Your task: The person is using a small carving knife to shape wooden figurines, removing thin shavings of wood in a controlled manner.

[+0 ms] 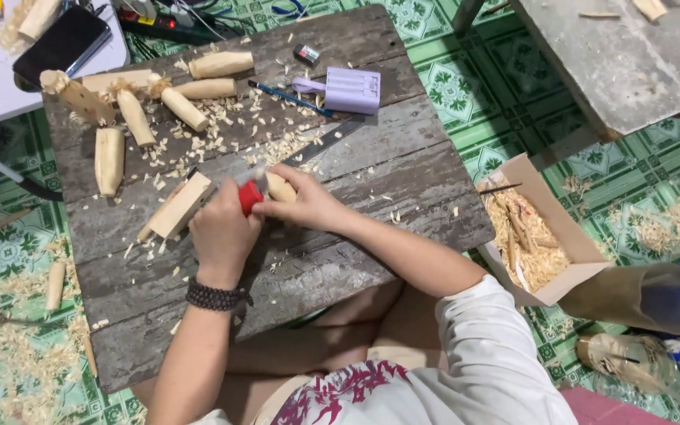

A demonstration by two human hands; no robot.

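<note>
My left hand [222, 232] grips a red-handled knife [250, 195]; my right hand [308, 206] closes, apparently, on a wood piece [281, 189] over the board [371, 181].

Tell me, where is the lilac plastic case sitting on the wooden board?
The lilac plastic case lies at the far edge of the weathered wooden board, right of centre, beside a blue pencil and near a small dark sharpener.

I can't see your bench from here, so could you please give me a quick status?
Left hand grips red-handled knife. Right hand holds wooden piece on board. Shavings scattered around.
</note>
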